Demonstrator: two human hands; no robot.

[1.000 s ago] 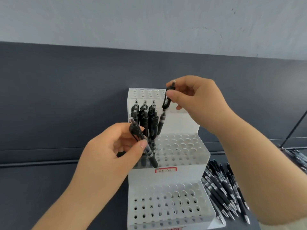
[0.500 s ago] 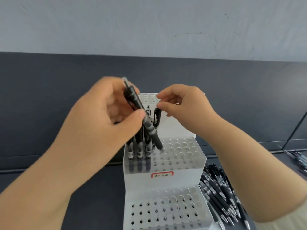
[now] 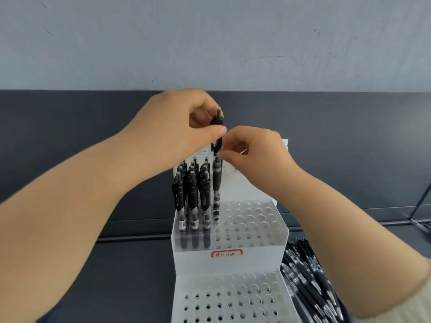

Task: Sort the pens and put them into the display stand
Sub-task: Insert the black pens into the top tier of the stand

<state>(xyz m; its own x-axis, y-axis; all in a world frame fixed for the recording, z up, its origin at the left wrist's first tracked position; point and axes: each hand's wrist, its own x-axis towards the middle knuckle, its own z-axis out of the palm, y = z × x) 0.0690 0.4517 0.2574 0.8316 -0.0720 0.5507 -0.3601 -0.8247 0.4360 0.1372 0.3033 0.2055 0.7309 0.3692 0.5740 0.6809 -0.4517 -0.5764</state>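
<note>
Pen (image 3: pixel 217 173) now swung upright from its earlier slant, pinched near the top by left hand (image 3: pixel 186 127), steadied by right hand (image 3: pixel 254 152) fingertips, tip entering display stand (image 3: pixel 256 255) middle-tier hole beside filled rows (image 3: pixel 192 197), insertion probably imminent.

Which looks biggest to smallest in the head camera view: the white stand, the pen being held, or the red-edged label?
1. Display stand, by far.
2. Held pen.
3. Red-edged label, clearly smallest.

A black pen (image 3: pixel 217 173) stands upright, tip at a hole in the white tiered display stand's (image 3: pixel 229 257) middle tier.
</note>
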